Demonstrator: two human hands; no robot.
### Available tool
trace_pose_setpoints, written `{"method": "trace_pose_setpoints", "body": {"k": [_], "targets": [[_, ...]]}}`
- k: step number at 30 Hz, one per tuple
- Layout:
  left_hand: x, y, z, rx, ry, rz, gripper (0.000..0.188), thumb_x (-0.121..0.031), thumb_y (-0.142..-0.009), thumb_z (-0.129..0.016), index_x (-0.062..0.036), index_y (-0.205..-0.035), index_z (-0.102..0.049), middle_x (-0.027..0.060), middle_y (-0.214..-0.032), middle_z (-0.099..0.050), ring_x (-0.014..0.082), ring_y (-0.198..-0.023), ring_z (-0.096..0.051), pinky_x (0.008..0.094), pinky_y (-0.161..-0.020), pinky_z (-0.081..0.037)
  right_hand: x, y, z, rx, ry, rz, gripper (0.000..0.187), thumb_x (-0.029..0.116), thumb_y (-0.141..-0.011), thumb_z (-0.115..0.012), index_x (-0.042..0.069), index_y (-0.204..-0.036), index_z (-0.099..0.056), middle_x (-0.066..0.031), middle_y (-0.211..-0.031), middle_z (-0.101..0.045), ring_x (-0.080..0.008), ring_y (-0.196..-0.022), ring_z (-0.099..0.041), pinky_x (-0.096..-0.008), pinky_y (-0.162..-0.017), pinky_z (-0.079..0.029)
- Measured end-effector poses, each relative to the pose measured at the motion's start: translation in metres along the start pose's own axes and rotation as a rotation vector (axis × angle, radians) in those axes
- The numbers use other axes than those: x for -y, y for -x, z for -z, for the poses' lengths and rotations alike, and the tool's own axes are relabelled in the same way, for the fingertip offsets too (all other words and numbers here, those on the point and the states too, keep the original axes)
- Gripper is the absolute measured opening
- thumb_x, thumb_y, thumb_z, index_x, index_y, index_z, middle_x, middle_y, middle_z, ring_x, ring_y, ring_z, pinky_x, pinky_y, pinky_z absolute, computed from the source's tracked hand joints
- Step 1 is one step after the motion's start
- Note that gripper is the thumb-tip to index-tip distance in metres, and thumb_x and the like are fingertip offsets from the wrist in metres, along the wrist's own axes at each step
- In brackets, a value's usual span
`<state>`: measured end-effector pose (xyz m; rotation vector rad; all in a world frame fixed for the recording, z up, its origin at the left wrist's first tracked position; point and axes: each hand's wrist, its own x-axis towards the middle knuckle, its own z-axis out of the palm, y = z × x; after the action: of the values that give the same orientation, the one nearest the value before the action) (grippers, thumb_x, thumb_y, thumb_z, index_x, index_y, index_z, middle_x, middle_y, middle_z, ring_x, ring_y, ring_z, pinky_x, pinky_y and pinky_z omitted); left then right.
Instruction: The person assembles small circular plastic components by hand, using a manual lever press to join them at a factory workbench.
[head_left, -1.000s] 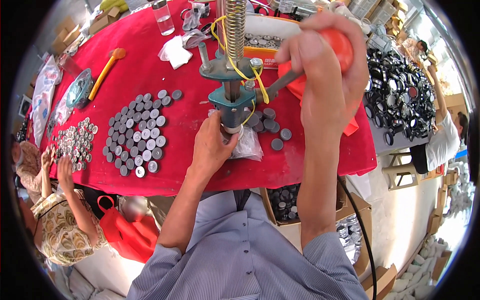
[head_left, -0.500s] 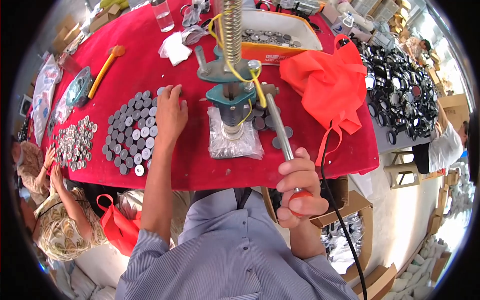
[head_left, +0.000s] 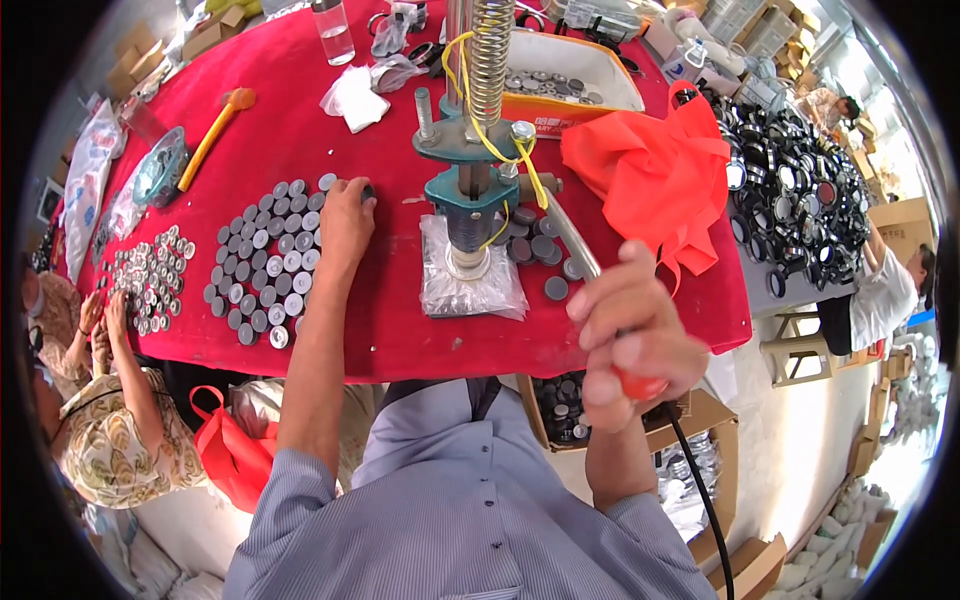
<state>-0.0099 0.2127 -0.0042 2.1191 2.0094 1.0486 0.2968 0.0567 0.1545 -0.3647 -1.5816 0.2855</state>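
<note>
Head view: silver rings (head_left: pixel 160 265) lie at left on the red-covered bench (head_left: pixel 390 325), a yellow mallet (head_left: pixel 212 138) beyond them, then a loose cluster of grey discs (head_left: pixel 260 239). Just beside it I have my left hand (head_left: pixel 345 230), fingers pinched narrow on one dark disc (head_left: pixel 368 192). Mid-bench, the green press (head_left: pixel 470 225) reaches down to a clear plastic bag (head_left: pixel 475 300) — its lever (head_left: pixel 575 239) slants toward my right hand (head_left: pixel 640 325), whose fingers curl around the red knob (head_left: pixel 640 387); blur hides from me how firmly. Black-rimmed pieces (head_left: pixel 800 190) are heaped far right.
</note>
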Motion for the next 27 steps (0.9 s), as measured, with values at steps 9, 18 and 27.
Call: {"method": "trace_pose_setpoints", "body": {"k": [9,18,27], "targets": [[-0.109,0.080,0.045,0.126,0.508,0.050,0.045,-0.008,-0.078,-0.085,-0.0013,-0.119,-0.069,0.0127,-0.105,-0.075,0.0226,-0.081,-0.072,0.0328,-0.072,-0.058,-0.044,-0.102,-0.018,-0.163,-0.050,-0.117,0.020,0.005,-0.094,-0.063,-0.001,-0.112,-0.058,-0.0080,-0.079,-0.059,-0.0182,-0.069,-0.058,-0.0346,-0.068,-0.053],[-0.135,0.079,0.032,0.233,0.424,-0.031,0.059,-0.008,-0.078,-0.084,-0.0018,-0.129,-0.057,0.0146,-0.103,-0.071,0.0288,-0.078,-0.067,0.0397,-0.072,-0.056,-0.039,-0.111,-0.027,-0.202,-0.107,-0.335,0.018,0.008,-0.095,-0.064,-0.002,-0.108,-0.058,-0.0071,-0.081,-0.059,-0.0137,-0.070,-0.059,-0.0289,-0.068,-0.052],[-0.124,0.085,0.031,0.118,0.517,-0.012,0.062,-0.008,-0.077,-0.088,-0.0019,-0.131,-0.059,0.0126,-0.108,-0.069,0.0192,-0.074,-0.064,0.0337,-0.066,-0.055,-0.015,-0.032,-0.003,-0.028,-0.069,-0.056,0.033,0.031,-0.094,-0.074,0.015,-0.116,-0.054,-0.0026,-0.076,-0.057,-0.0217,-0.073,-0.062,-0.0527,-0.094,-0.045]]}}
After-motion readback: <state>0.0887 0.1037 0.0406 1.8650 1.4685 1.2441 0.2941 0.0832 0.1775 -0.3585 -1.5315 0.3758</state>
